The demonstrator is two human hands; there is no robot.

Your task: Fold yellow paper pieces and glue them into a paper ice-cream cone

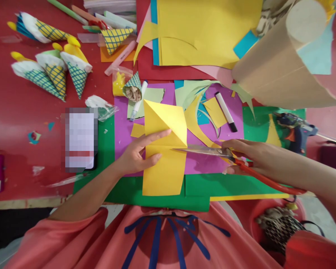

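Note:
A folded yellow paper [165, 170] lies before me, with a diagonal crease across its upper part. My left hand [137, 153] is closed on its left side, index finger on top and thumb near the middle. My right hand [249, 155] grips red-handled scissors [207, 150] from the right. Their blades point left and reach over the paper's right edge, near the end of the diagonal fold. Under the paper are purple sheets [123, 142] and a green sheet [162, 201].
Several paper cones [78, 73] lie at the upper left. A blurred phone [80, 140] is at left. Yellow sheets [210, 33] and a brown cardboard cone [280, 71] stand further back. A marker [226, 112] and a glue gun [298, 134] lie to the right.

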